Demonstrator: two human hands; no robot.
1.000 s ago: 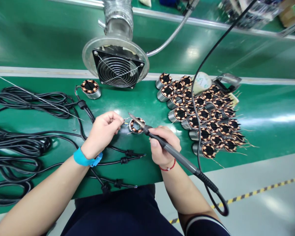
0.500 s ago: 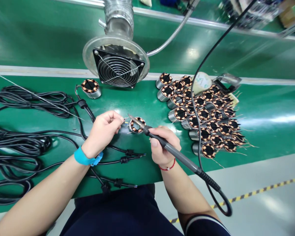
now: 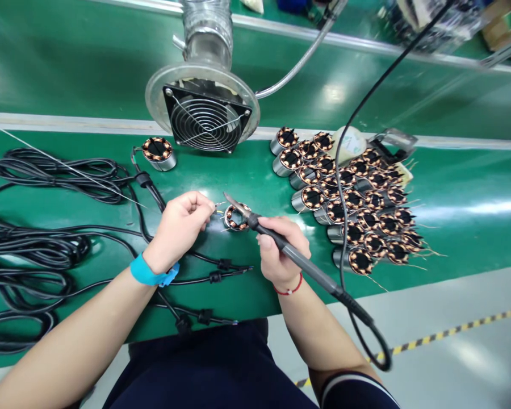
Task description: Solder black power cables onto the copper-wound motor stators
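Bright, cool light falls from above on my left fingers and right fingers. Well to their right, a white streak glares across the bench; a paler sheen lies just beyond my left ones, and a hazy spot shines on the wall farther out. Shadows are soft, the bench darker on my side. The iron in my right fingers looks fairly crisp; the wires at my left fingertips blur into fine threads. Far right, beyond both, the shelf goods look smeared and stretched.
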